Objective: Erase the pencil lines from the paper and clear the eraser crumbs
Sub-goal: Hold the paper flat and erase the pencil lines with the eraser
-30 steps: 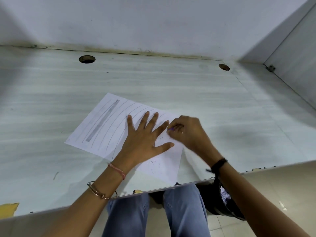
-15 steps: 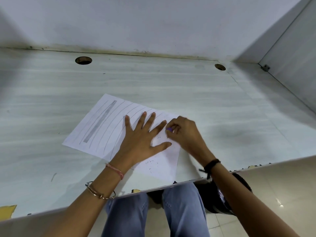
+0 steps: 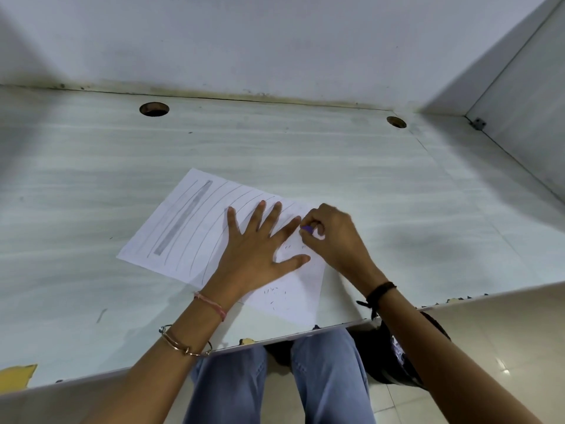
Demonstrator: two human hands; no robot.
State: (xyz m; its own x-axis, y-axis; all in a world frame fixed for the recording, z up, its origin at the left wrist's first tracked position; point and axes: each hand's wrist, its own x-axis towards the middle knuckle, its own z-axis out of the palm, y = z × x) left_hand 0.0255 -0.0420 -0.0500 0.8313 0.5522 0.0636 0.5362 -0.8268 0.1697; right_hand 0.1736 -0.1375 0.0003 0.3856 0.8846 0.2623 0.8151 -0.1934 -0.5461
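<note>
A white sheet of paper (image 3: 183,228) lies at an angle on the pale desk (image 3: 305,154). It carries several curved pencil lines and one broad grey shaded band on its left half. My left hand (image 3: 260,249) presses flat on the sheet with fingers spread. Right beside its index finger, my right hand (image 3: 333,237) pinches a small purple eraser (image 3: 306,229) against the paper's right part. Dark eraser crumbs (image 3: 275,293) are scattered on the near right corner of the sheet.
Two round cable holes (image 3: 153,109) (image 3: 396,121) sit near the desk's back edge, below a white wall. A side panel rises at the right. The desk's front edge (image 3: 275,339) runs just past the paper's near corner, above my knees. A yellow chipped patch (image 3: 18,374) marks the near left.
The right hand with the eraser has shifted slightly over the paper's right part. The left hand stays pressed on the sheet. The view moved a little.
</note>
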